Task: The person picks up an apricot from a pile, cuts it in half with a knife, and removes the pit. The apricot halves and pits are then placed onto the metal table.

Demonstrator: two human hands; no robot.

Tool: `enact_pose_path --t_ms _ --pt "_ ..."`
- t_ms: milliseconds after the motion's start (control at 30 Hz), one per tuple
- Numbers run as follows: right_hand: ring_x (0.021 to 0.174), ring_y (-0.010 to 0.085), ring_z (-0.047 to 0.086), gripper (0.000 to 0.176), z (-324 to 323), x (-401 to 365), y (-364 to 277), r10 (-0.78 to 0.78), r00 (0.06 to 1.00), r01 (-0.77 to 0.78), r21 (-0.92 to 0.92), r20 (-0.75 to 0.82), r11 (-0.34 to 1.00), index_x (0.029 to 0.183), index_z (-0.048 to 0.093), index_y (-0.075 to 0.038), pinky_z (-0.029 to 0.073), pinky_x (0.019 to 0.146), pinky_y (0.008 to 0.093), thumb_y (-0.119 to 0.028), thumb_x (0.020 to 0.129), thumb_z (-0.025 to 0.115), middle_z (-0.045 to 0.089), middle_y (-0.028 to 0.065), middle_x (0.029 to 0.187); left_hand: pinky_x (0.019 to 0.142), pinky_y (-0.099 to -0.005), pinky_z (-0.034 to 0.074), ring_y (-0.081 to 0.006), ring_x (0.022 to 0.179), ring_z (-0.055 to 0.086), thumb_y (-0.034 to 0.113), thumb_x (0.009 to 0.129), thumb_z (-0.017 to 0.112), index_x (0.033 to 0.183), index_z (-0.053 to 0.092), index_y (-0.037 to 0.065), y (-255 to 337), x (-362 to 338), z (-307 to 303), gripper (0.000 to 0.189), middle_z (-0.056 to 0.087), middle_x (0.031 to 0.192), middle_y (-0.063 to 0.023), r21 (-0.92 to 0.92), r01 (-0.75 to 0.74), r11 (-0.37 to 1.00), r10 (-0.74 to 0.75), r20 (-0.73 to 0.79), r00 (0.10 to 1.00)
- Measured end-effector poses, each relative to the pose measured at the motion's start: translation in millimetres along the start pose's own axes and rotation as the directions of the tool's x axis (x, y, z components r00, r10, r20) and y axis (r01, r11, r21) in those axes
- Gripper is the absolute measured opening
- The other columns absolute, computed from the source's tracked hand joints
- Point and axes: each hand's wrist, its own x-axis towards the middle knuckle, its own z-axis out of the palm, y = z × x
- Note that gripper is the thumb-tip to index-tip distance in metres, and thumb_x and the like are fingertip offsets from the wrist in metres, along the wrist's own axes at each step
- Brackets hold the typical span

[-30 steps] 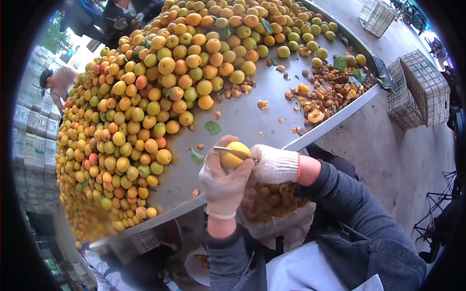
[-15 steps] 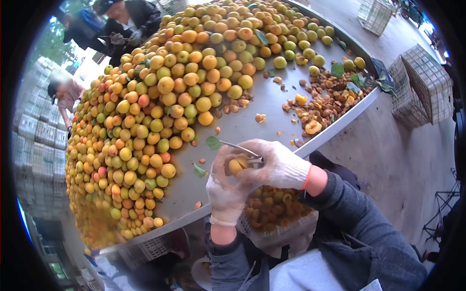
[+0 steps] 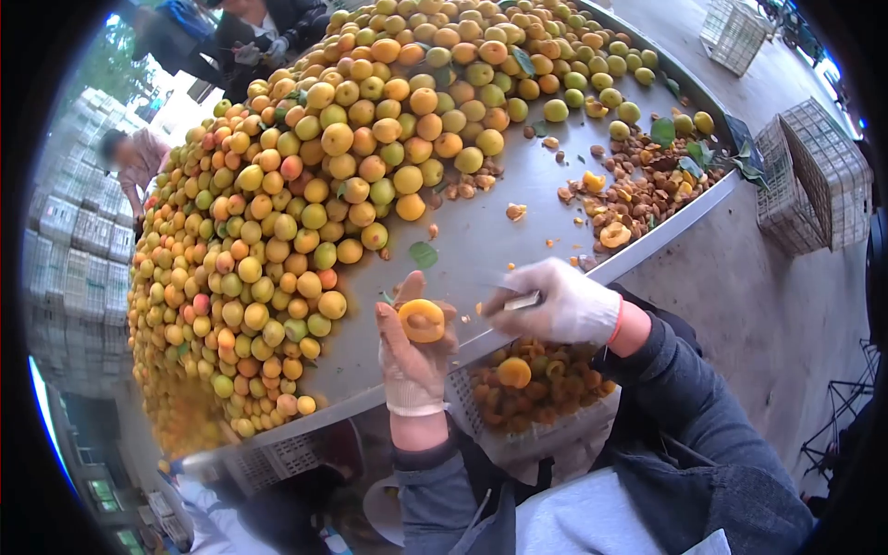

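Apricot half (image 3: 422, 320): sitting cut side up with its hollow showing, held just over the near edge of the table.
Left hand (image 3: 412, 356): wearing a worn glove, its fingers gripping the apricot half from below and behind.
Right hand (image 3: 560, 303): wearing a white glove, its fingers clenching around the knife, hovering just beside the fruit above the near edge.
Knife (image 3: 521, 301): pointing its blade toward the left hand; the tip is blurring, and it appears to be stopping short of the fruit.
Crate (image 3: 462, 410): hanging below the near edge under the right hand, carrying halved apricots (image 3: 514, 372).
Table (image 3: 481, 240): showing bare grey metal in a strip running from the hands toward the right edge.
Leaf (image 3: 423, 253): lying on the bare metal just beyond the hands.
Whole apricots (image 3: 305, 213): heaping yellow, orange and green over the left and far parts of the table.
Pits (image 3: 638, 185): piling along the right edge, mixing with leaves and fruit scraps.
Wire baskets (image 3: 814, 171): standing on the concrete past the right edge.
Other people (image 3: 250, 28): working at the far edge.
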Motion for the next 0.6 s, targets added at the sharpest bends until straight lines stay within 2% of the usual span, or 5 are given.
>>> enact_pose_path --t_ms 67,233,400,533,600 --pt "0.046 0.0079 0.05 0.017 -8.9 -6.7 -19.8 0.434 0.893 -0.356 0.406 -0.116 0.841 0.097 0.066 -0.002 0.038 0.04 0.0233 -0.003 0.082 0.059 0.056 0.0011 0.063 0.054 -0.023 0.046 -0.0133 0.065 0.058 0.059 0.09 0.052 0.125 0.053 0.009 -2.0 -0.1 3.9 0.061 0.064 0.081 -0.008 0.012 0.038 0.999 -0.039 0.059 0.997" --pt "0.045 0.0052 0.047 0.015 5.7 2.7 -15.3 0.217 0.884 0.273 0.834 -0.414 0.479 0.099 0.064 -0.003 0.035 0.04 0.0194 -0.002 0.085 0.057 0.056 -0.0007 0.064 0.046 -0.0214 0.042 -0.0127 0.052 0.053 0.053 0.091 0.054 0.114 0.058 0.007 -11.7 -6.3 16.5 0.052 0.06 0.073 -0.0069 0.297 0.114 0.948 -0.127 0.025 0.992" --pt "0.054 0.0084 0.055 0.015 21.2 4.3 -28.5 0.188 0.849 0.309 0.753 -0.494 0.581 0.097 0.066 -0.003 0.042 0.047 0.0206 0.002 0.084 0.059 0.062 0.0012 0.077 0.041 -0.0218 0.041 -0.0118 0.053 0.055 0.048 0.093 0.053 0.1 0.06 0.004 -24.8 -8.6 19.7 0.045 0.058 0.068 -0.0071 0.516 -0.065 0.854 0.038 0.061 0.997" --pt "0.045 0.0113 0.047 0.018 29.7 9.8 -29.7 0.105 0.806 0.329 0.588 -0.583 0.739 0.093 0.062 0.0 0.037 0.042 0.0244 0.009 0.079 0.055 0.056 0.0051 0.067 0.041 -0.0228 0.042 -0.0113 0.05 0.054 0.044 0.094 0.054 0.098 0.06 0.004 -19.8 -14.5 32.3 0.041 0.057 0.066 -0.0059 0.436 0.106 0.894 -0.092 -0.054 0.994" --pt "0.058 0.0131 0.057 0.02 33.6 12.5 -24.5 -0.175 0.775 0.417 0.281 -0.608 0.864 0.091 0.065 -0.001 0.045 0.053 0.0239 0.011 0.075 0.058 0.062 0.0059 0.076 0.04 -0.0219 0.04 -0.0095 0.046 0.051 0.04 0.095 0.054 0.097 0.06 0.004 -26.0 -12.1 32.3 0.037 0.056 0.063 -0.0049 0.55 0.032 0.834 0.021 -0.09 0.996"
